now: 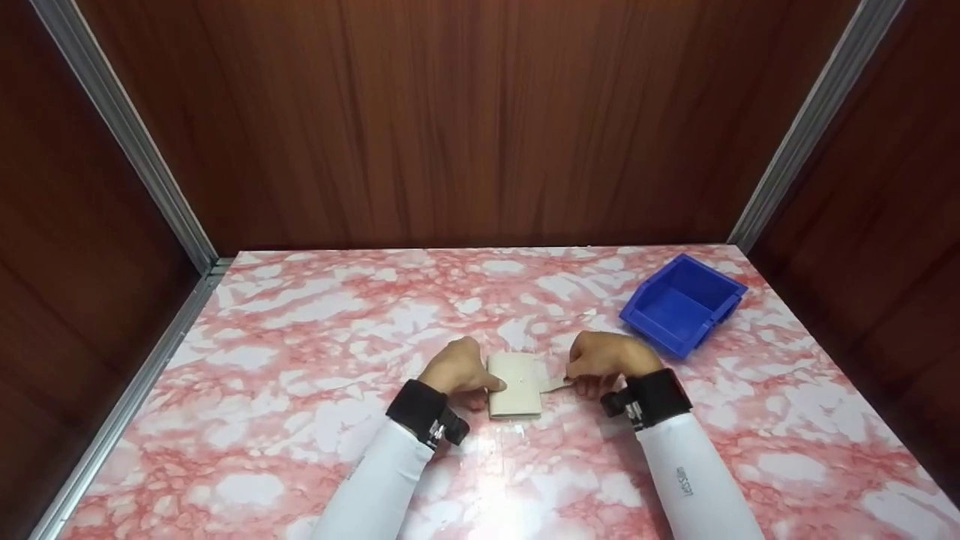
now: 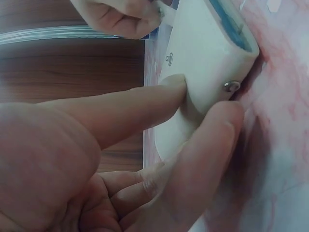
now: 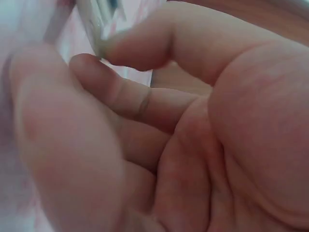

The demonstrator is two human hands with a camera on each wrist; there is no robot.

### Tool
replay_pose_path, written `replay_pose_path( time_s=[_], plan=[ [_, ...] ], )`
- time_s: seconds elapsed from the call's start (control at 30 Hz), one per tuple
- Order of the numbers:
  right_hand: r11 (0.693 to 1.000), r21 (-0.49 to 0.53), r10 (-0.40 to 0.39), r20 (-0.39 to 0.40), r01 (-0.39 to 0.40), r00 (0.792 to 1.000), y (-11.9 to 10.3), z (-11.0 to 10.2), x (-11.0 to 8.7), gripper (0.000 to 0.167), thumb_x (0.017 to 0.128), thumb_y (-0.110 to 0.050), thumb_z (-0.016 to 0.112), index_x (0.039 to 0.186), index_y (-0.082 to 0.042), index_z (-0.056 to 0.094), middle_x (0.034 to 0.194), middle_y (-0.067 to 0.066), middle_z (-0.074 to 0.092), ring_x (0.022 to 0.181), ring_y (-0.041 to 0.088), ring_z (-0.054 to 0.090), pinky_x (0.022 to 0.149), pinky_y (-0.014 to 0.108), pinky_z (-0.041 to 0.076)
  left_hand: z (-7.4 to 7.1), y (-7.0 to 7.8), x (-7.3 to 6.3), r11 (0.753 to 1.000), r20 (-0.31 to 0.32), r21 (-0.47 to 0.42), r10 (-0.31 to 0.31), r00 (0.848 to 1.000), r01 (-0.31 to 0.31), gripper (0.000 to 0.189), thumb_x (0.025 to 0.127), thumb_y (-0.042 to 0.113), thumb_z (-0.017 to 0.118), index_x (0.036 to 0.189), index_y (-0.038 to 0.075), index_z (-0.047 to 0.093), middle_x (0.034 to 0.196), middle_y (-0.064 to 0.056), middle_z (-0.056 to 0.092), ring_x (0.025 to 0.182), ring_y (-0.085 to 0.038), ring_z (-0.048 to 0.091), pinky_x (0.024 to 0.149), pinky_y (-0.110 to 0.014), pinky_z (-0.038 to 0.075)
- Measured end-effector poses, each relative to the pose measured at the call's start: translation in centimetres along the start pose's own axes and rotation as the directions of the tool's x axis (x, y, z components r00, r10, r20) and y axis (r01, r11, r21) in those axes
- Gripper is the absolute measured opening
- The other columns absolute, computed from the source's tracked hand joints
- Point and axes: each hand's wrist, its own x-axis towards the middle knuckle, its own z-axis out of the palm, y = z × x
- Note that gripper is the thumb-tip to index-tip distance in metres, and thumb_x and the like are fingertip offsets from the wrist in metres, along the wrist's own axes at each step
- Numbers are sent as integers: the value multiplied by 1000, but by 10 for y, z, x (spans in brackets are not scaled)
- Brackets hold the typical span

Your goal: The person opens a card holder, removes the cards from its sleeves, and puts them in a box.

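Observation:
A cream wallet (image 1: 516, 394) lies on the table between the two hands. My left hand (image 1: 459, 366) grips its left edge, thumb on the top face and fingers at the side. In the left wrist view, one metal snap (image 2: 231, 86) sits near the wallet's edge and another snap (image 2: 168, 59) on its face; something blue shows inside the open end. From the wallet's right side a narrow strap (image 1: 553, 385) sticks out. My right hand (image 1: 606, 355) pinches the strap's end between thumb and finger; the right wrist view shows this blurred.
A blue plastic bin (image 1: 679, 304) stands at the back right, beyond the right hand. The table (image 1: 300, 337) has a red and white marbled top. Brown wood-grain panels (image 1: 465, 127) and metal posts enclose its back and sides.

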Motion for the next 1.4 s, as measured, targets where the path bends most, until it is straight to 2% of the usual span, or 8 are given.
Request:
replay_pose_path(
  time_s=[0.43, 0.6, 0.7, 0.83, 0.9, 1.1, 1.23, 1.4],
  plan=[
    [997, 64, 36, -25, -35, 999, 1, 8, 9, 16, 78, -19, 73, 79, -5, 66, 66, 7, 69, 53, 13, 63, 51, 25, 55, 0, 2, -1, 1000, -13, -25, 2, 1000, -2, 34, 67, 28, 82, 72, 4, 58, 59, -12, 68, 49, -20, 66, 36, -21, 46],
    [997, 50, 63, -54, -60, 997, -4, 11, 6, 14, 77, -16, 73, 80, -4, 66, 68, 9, 70, 54, 14, 64, 51, 26, 56, -2, 10, -6, 997, -95, 62, 40, 995, -34, 34, 67, 31, 81, 63, 9, 54, 56, -4, 63, 46, -15, 61, 37, -21, 42],
    [997, 35, 70, -61, -68, 996, -6, 12, 4, 12, 77, -14, 72, 80, -4, 66, 69, 10, 70, 54, 15, 65, 49, 26, 54, -2, 23, -12, 985, -227, 161, 90, 970, -54, 36, 69, 35, 78, 59, 11, 54, 60, 0, 58, 53, -14, 56, 45, -25, 44],
    [997, 15, 72, -69, -71, 995, -7, 12, 5, 11, 77, -14, 72, 80, -5, 66, 69, 10, 70, 53, 14, 64, 45, 23, 52, 6, 52, -19, 960, -416, 273, 171, 893, -57, 32, 71, 40, 76, 70, 9, 66, 78, -4, 68, 72, -22, 64, 62, -34, 53],
    [997, 15, 72, -76, -71, 994, -7, 12, 5, 11, 76, -14, 73, 79, -5, 66, 68, 9, 70, 52, 14, 63, 44, 23, 51, 13, 65, -21, 950, -457, 310, 186, 870, -40, 33, 70, 42, 76, 78, 10, 69, 88, -6, 70, 81, -25, 66, 69, -37, 55],
    [998, 28, 54, -74, -52, 996, -4, 12, 7, 11, 74, -13, 74, 76, -5, 67, 64, 7, 68, 49, 13, 61, 42, 23, 50, 41, 89, -17, 918, -467, 394, 163, 869, 40, 29, 69, 32, 79, 88, 13, 72, 94, -8, 70, 85, -25, 67, 69, -37, 56],
    [999, 25, 33, -57, -32, 998, -4, 12, 8, 11, 74, -12, 73, 78, -3, 67, 62, 7, 67, 49, 13, 60, 42, 24, 49, 57, 91, -9, 889, -509, 449, 166, 844, 96, 12, 78, 16, 67, 88, 14, 73, 89, -6, 71, 81, -23, 68, 65, -35, 57],
    [1000, 7, 28, -68, -28, 997, -4, 12, 10, 11, 75, -12, 73, 78, -3, 66, 61, 8, 67, 49, 14, 61, 44, 25, 51, 72, 90, -2, 845, -557, 514, 198, 806, 148, 14, 83, 14, 60, 84, 17, 73, 82, -2, 71, 75, -19, 68, 59, -30, 56]
  ],
)
